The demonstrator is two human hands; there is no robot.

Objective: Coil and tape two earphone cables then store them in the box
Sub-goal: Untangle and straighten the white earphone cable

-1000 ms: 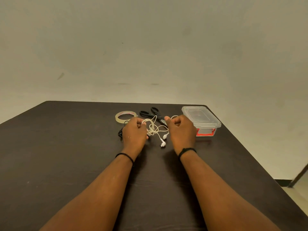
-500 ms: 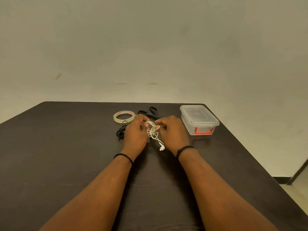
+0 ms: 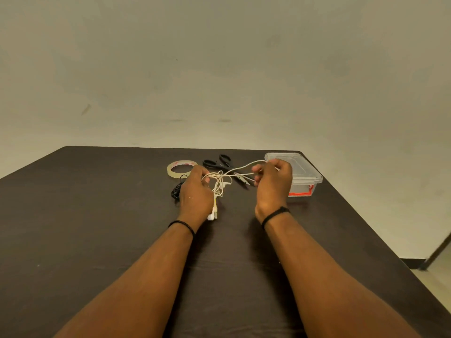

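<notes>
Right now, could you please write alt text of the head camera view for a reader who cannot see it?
Both hands hold a tangled white earphone cable above a dark table: the left hand grips the bundle, the right hand pulls out a strand. Behind lie a roll of clear tape, black scissors, a black earphone cable and a closed clear plastic box.

A plain indoor room, sparsely furnished; whether home, office or lab cannot be told. A bare, off-white wall (image 3: 219, 69) with a few faint scuffs fills the far side. A dark table (image 3: 73, 215) with rounded far corners stands against it. At far right lies a pale floor (image 3: 439, 276) with a dark skirting strip and a slanting dark leg. On the table's far part lie a tape roll (image 3: 181, 169), scissors (image 3: 220, 163) and a clear lidded box (image 3: 302, 174) with red clips.
</notes>
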